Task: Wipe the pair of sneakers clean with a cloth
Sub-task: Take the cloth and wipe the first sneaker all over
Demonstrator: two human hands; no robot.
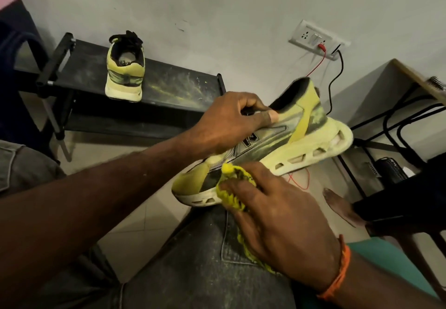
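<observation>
Near shoe (284,139): held in the air above the right knee, toe low and toward the wearer, heel raised toward the wall socket (316,39). Yellow-green upper smeared grey, most heavily along the flank and behind the heel strap; pale chunky sole with cut-out windows, powder caught in them. Far shoe (124,72): standing heel-on upon the black rack (173,86), well apart, equally dusty, not yet handled. Rack top streaked with the same yellow powder.

Left hand (231,125): clamped on the collar, thumb pressed along the outer rim, fingers curled inside the opening. Right hand (272,214): fingers curled round the bunched yellow cloth (229,188), pressing it against the sole edge near the toe; loose tail of cloth trailing down over the jeans (193,260).

Likely step: rubbing the forefoot, with most of the side panel still to do. Best done by keeping the collar grip firm so the shoe cannot twist under pressure, stroking from toe toward heel in one direction, and refolding to a fresh patch, since the cloth already looks loaded with powder and could smear it. Worth poking a cloth corner into the sole windows. Dust already speckling the jeans, so holding clear of the lap advisable.
</observation>
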